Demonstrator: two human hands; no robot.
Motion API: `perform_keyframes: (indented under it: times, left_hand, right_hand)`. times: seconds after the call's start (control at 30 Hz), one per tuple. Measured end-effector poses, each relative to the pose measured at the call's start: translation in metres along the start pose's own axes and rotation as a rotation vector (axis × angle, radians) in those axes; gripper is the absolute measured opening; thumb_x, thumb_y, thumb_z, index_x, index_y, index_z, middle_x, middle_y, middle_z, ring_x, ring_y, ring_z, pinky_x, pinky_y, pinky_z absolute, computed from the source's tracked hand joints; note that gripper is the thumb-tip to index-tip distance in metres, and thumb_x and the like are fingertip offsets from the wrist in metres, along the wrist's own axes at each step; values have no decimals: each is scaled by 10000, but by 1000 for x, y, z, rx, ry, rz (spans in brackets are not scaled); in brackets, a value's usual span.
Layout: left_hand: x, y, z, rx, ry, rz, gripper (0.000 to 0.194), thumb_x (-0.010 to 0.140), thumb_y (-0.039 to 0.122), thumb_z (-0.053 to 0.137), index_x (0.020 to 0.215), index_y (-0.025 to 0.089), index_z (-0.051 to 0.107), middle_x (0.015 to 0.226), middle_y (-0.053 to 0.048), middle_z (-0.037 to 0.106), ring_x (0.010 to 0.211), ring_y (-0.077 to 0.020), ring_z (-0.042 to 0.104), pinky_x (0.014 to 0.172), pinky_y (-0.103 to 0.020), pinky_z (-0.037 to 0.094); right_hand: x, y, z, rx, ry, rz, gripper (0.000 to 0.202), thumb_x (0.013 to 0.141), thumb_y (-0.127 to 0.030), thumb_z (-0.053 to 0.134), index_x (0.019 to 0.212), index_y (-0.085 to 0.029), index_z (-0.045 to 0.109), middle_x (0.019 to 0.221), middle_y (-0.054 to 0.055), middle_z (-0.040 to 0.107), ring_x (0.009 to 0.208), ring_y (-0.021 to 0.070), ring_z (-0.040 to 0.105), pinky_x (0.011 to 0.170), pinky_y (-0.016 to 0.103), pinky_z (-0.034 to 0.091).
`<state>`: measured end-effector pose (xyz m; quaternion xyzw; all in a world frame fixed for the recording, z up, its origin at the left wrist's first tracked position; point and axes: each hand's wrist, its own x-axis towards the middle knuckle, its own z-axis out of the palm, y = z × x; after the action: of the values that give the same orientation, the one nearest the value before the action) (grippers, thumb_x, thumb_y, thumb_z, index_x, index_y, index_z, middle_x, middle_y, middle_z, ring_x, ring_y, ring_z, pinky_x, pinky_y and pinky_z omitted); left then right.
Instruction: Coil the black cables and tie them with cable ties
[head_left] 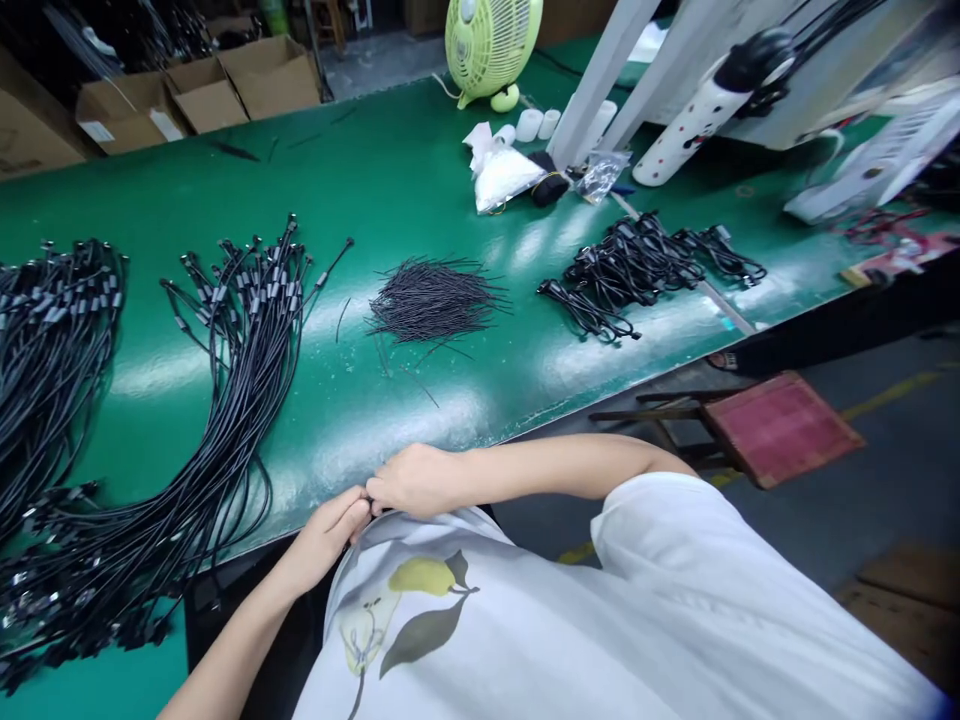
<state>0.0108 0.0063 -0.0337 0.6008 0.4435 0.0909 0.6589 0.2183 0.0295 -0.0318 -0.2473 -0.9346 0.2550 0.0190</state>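
Observation:
At the near edge of the green table, close against the shirt, my left hand (pixel 334 528) and my right hand (pixel 417 480) meet. Both have their fingers curled and pinched together. A tiny dark bit shows between the fingertips, too small to name. Beyond them on the table lies a loose pile of short thin black ties (pixel 435 298), with a few strays around it. To the left stretches a bundle of black cables (pixel 240 400) with grey sleeves and connectors at the ends. Folded, coiled black cables (pixel 634 262) are heaped to the right.
Another cable bundle (pixel 56 350) lies at the far left. Toward the back stand a green fan (pixel 491 45), a white plastic bag (pixel 506 178), white rolls (pixel 529 125) and a spotted white cylinder (pixel 686 135). Cardboard boxes (pixel 270 80) line the far side; a red-seated stool (pixel 784 428) is at right.

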Motion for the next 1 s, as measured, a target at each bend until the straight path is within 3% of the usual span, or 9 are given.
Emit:
perform_keyframes:
  times: [0.1,0.2,0.23,0.3,0.47,0.6,0.7,0.87,1.0]
  left_hand:
    - [2,-13,2,-264,134,-59,396,858,542,561,835,151,619,589,35,420,566,-119,374,561,-243,310]
    - [-1,-19,0,-499,346,-51,371,793,507,670,835,142,621,590,43,407,540,-90,352,524,-219,294]
    - [-3,-19,0,-551,403,-36,359,784,491,689,824,141,617,591,45,403,535,-83,350,514,-213,294]
    - [-5,-16,1,-617,463,-15,342,783,471,701,799,140,612,590,46,398,528,-73,348,501,-203,294]
    - [-6,-10,9,-678,411,3,328,808,457,685,814,134,627,601,34,436,545,-71,375,515,-194,318]
    - [-4,-7,13,-739,452,30,339,796,458,699,829,126,636,595,40,423,529,-62,361,503,-189,307]
    - [4,4,19,-803,466,49,360,783,462,711,862,119,637,584,53,387,506,-53,330,483,-183,278]
    - [20,19,28,-899,339,119,466,794,473,692,1118,155,587,589,72,365,484,-59,284,468,-191,238]
    - [18,10,23,-676,517,164,389,868,465,577,1067,132,612,617,54,399,518,-76,327,501,-218,281]
  right_hand:
    - [-24,49,-32,1,162,93,277,997,-346,415,1018,-196,647,1019,46,670,942,157,595,785,260,440]
    - [-67,118,-67,-130,498,735,315,1010,-275,340,1108,-192,627,1093,85,627,955,172,564,793,273,420]
    - [-81,138,-74,-177,551,952,314,1004,-270,343,1107,-174,624,1099,111,614,936,187,557,774,286,416]
    - [-101,171,-78,-232,584,1169,295,982,-267,384,1089,-126,620,1109,165,590,928,221,543,753,308,406]
    - [-113,195,-66,-297,597,1285,243,939,-204,411,1036,-98,608,1082,193,586,892,230,541,717,300,384]
    - [-114,172,-67,-337,789,1278,244,934,-202,402,1035,-106,603,1043,184,602,851,232,550,717,314,387]
    - [-90,127,-54,-109,917,959,164,915,-204,472,956,-152,622,923,102,633,795,192,557,738,296,402]
    - [-21,25,-2,352,619,326,119,921,-199,512,907,-186,630,808,12,608,694,119,538,653,232,399]
    - [8,-15,16,35,585,183,172,957,-172,440,909,-152,604,770,31,566,676,133,510,631,260,373]
